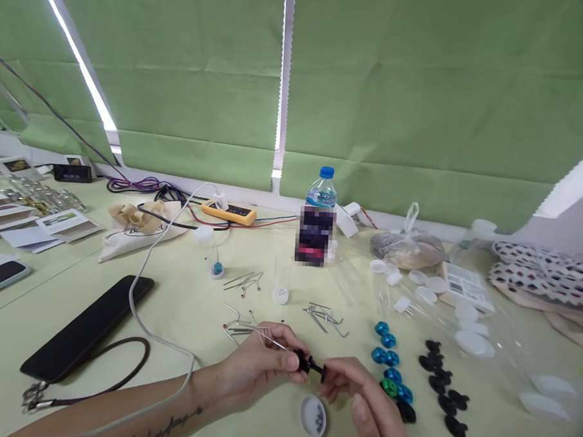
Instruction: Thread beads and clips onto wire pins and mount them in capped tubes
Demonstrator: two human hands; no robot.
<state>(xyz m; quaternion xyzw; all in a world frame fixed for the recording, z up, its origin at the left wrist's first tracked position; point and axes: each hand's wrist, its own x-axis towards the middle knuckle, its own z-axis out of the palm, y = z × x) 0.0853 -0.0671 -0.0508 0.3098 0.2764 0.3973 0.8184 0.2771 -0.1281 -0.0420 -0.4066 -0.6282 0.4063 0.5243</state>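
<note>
My left hand [266, 359] is closed, thumb and fingers pinching a small black part [309, 364] with a flared end. A thin metal rod [272, 340] runs from the black part back over the fingers. My right hand [356, 395] is beside the flared end, fingers loosely bent and thumb apart; whether a fingertip touches it I cannot tell. Below the hands sits a round white cap [313, 418] with several small metal pieces in it. Blue metal knobs [386, 356], a green one [389, 386] and black winged pieces [439, 373] lie to the right.
Bent metal rods [323, 315] lie beyond my hands, near a clear tube [281, 282]. A water bottle [321, 194] stands at the back. A white cable [144, 325] crosses my left forearm. A black pouch [88, 325] is left; white lids [474, 342] and plastic bags are right.
</note>
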